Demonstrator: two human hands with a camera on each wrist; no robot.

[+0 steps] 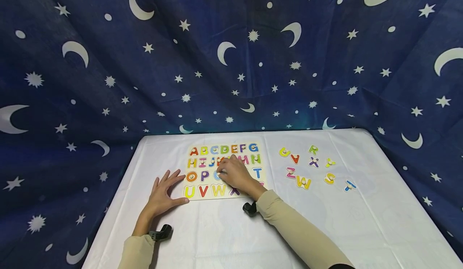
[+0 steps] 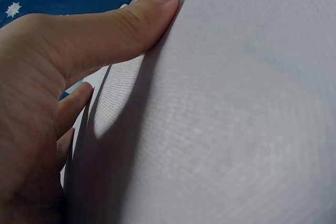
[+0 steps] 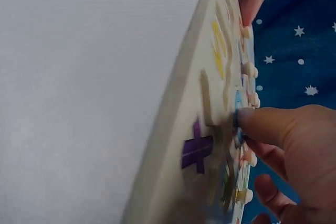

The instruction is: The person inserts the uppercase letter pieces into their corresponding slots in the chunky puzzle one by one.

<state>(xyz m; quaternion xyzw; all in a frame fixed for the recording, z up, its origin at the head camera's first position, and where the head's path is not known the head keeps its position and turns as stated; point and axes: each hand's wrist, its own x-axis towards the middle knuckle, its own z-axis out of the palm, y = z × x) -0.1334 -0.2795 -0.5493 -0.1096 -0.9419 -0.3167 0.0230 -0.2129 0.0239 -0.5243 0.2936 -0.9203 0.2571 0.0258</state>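
While the right hand (image 1: 236, 176) pinches it between thumb and fingertips, a blue letter piece (image 3: 238, 99) shows at the third row of a pale letter board (image 3: 184, 108), its outline and direction mostly hidden. The board runs lengthwise left to right; beyond those fingers, knobbed letters A to G (image 1: 222, 150) fill its far recesses. Leftward, the left hand (image 1: 161, 196), fingers apart, touches its corner by thumb. Loose letters (image 1: 303, 182) lie well right.

One left hand (image 1: 162, 194) and one right hand (image 1: 237, 176) are here, with one board (image 1: 197, 184) under the right hand's fingers (image 1: 227, 167), one blue letter (image 3: 238, 101) touching them, nine loose letters (image 1: 303, 183) to their right, and two wrist cameras (image 1: 165, 231) behind.
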